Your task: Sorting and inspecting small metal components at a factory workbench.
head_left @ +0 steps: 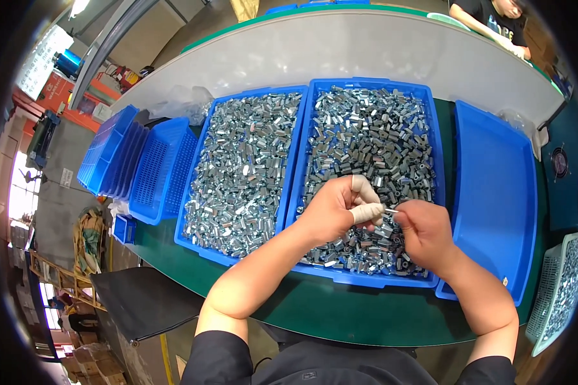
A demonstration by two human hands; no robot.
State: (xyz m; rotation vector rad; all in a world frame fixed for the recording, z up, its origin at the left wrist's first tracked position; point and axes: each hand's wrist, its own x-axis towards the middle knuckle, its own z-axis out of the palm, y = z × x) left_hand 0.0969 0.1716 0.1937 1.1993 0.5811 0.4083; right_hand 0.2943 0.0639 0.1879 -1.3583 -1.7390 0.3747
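Observation:
My left hand (pixel 337 208), with pale coverings on its thumb and index finger, is closed in a pinch above the right-hand blue tray (pixel 438 160). What sits inside that pinch is hidden by the fingertips. Facing it, my right hand (pixel 427 234) has thumb and fingers closed on a thin silvery metal pin (pixel 391 210), which reaches across to the left fingertips. Beneath both hands, the tray is filled with small hexagonal metal nuts (pixel 366 128), silver and longish. A second blue tray (pixel 181 224) beside it on the left holds similar metal pieces (pixel 244 167).
A shallow blue tray (pixel 494 192) lies on the right of the green table (pixel 327 314). Stacked blue baskets (pixel 112 154) stand at the left. A pale green basket of metal parts (pixel 559 295) is at the far right. Beyond the grey partition (pixel 366 48), another person (pixel 494 25) sits.

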